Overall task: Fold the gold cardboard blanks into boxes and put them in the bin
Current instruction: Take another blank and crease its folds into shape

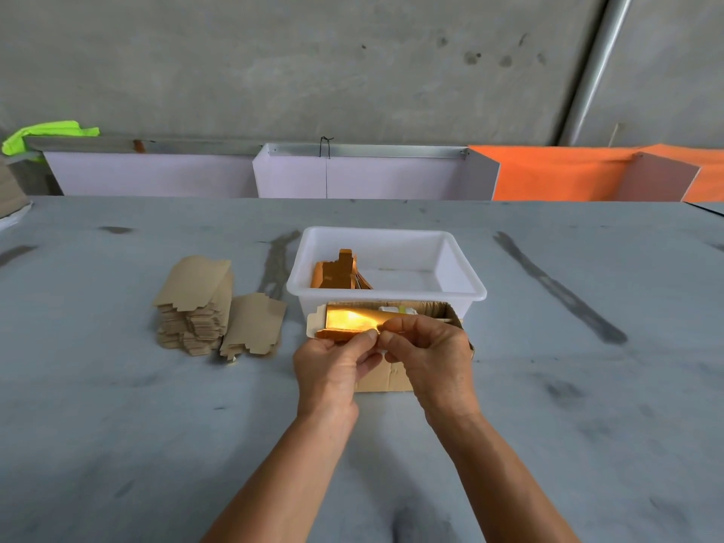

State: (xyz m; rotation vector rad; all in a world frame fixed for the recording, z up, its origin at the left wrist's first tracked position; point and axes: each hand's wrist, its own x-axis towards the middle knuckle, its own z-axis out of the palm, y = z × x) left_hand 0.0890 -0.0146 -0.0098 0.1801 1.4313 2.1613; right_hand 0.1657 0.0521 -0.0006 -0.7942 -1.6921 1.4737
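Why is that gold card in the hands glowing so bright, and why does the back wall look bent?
Head view: the gold blank mirrors overhead light, so its centre blows out to glare; the wide-angle lens bows the table edge and wall rail; hands cast only soft shadows.

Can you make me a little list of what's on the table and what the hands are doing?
hands: left hand and right hand both pinch one gold blank
bin: white, behind the hands, some folded boxes at its left end
stack: flat blanks, plain side up, left of the bin
carton: brown, open, under the hands
table: grey, scuffed
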